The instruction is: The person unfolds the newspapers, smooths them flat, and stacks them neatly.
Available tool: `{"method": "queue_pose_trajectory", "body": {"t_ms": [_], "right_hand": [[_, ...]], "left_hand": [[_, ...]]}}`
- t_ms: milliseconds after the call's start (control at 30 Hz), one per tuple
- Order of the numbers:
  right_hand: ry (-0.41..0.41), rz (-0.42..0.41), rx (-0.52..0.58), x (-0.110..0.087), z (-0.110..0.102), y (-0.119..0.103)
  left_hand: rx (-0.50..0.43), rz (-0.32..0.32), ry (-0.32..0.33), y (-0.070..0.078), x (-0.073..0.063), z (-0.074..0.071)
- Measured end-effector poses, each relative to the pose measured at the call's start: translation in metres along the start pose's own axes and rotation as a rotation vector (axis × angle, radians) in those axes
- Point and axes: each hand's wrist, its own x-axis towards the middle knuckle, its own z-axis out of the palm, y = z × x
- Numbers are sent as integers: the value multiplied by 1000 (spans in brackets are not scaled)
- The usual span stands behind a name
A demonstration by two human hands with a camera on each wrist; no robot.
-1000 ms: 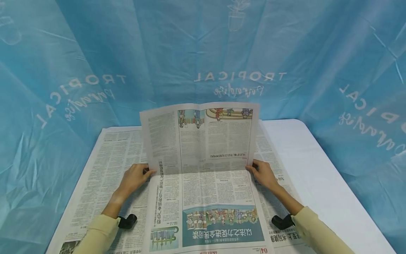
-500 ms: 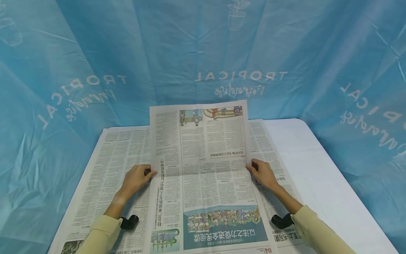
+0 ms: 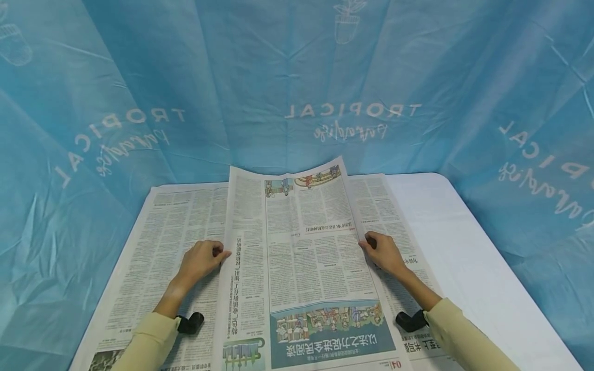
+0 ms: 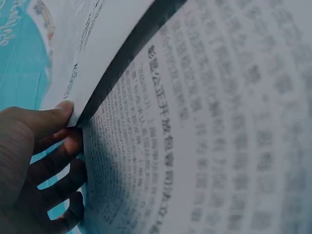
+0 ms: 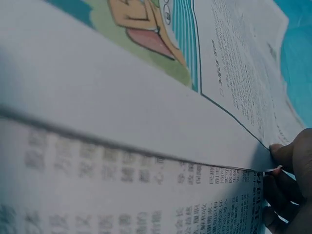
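Note:
A printed newspaper sheet (image 3: 297, 257) lies lengthwise before me, its far end curled up off the surface. My left hand (image 3: 200, 260) pinches its left edge between thumb and curled fingers; in the left wrist view the thumb (image 4: 58, 114) presses on top and a dark gap shows beneath the edge. On the opposite edge, level with it, my right hand (image 3: 384, 253) pinches the paper, as the right wrist view shows with the right thumb (image 5: 282, 155) over the margin. Under this sheet a larger spread newspaper (image 3: 181, 226) covers much of the table.
A white table (image 3: 445, 226) shows along the right side. Blue curtains (image 3: 287, 77) with mirrored lettering hang close behind and at both sides. Black wrist mounts (image 3: 191, 323) sit by both cuffs.
The sheet's far half, earlier raised upright and bent at mid-height, has tipped back and flattened away from me, with its far edge now sagging in the middle. Both hands stay nearly in place.

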Motion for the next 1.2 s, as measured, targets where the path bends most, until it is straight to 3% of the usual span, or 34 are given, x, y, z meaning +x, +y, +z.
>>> {"method": "queue_pose_trajectory", "body": {"t_ms": [133, 367, 500, 700, 967, 1067, 1200], "right_hand": [[-15, 19, -8, 1, 1, -1], [-11, 49, -92, 1, 0, -3], [-17, 115, -45, -3, -2, -5], [-95, 227, 176, -15, -7, -7], [-193, 384, 411, -47, -16, -16], [-217, 445, 473, -57, -17, -20], [-231, 460, 497, -63, -16, -19]], "left_hand": [[-2, -43, -18, 1, 0, 2], [-5, -219, -71, 11, 2, -1], [-26, -284, -105, 14, 3, -5], [-36, -278, -131, 12, 6, -10], [-43, -298, -153, 11, 9, -10], [-45, -299, -146, 10, 8, -8], [-53, -298, -130, 10, 6, -7]]}}
